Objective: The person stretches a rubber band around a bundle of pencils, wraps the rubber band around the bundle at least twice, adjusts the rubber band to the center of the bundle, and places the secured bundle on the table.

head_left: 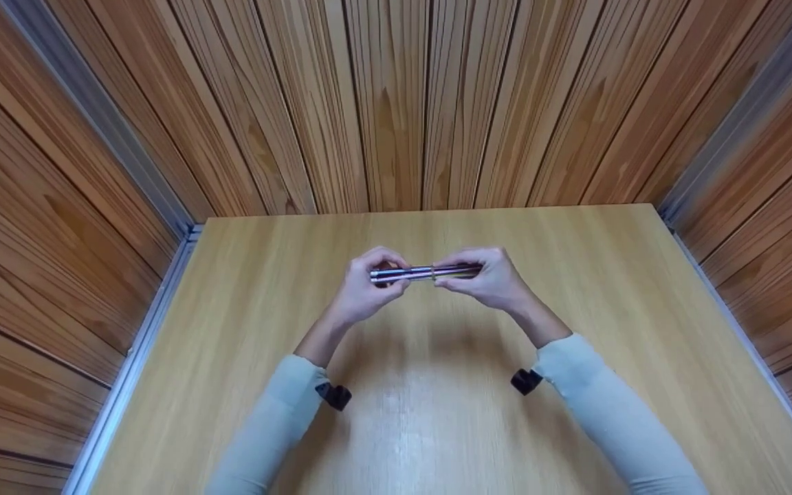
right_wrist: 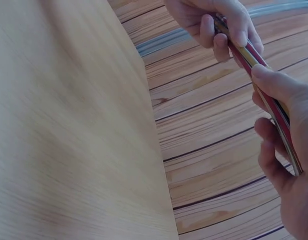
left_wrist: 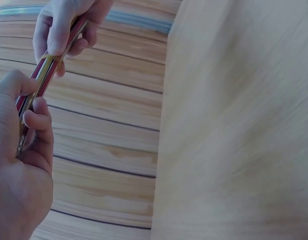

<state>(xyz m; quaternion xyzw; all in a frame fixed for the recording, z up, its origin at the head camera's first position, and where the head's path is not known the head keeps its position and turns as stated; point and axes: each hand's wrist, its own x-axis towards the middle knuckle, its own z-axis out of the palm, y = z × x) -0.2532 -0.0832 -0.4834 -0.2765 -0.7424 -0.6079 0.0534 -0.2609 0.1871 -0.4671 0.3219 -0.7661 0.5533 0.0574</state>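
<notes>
A slim bundle of pencils (head_left: 420,273), striped red, yellow and dark, is held level above the table between both hands. My left hand (head_left: 366,287) pinches its left part between thumb and fingers. The right part is gripped by my right hand (head_left: 492,278), whose palm hides that end. In the left wrist view, a thin yellowish band (left_wrist: 51,57) appears to loop round the pencils (left_wrist: 42,82), close to the right thumb. The right wrist view shows the same pencils (right_wrist: 267,95) running from one hand to the other.
The pale wooden table (head_left: 403,426) lies below the hands. Wood-plank walls (head_left: 396,103) stand behind it and at both sides, with metal rails (head_left: 141,337) along the side edges. Small black cameras (head_left: 334,397) sit at both sleeve cuffs.
</notes>
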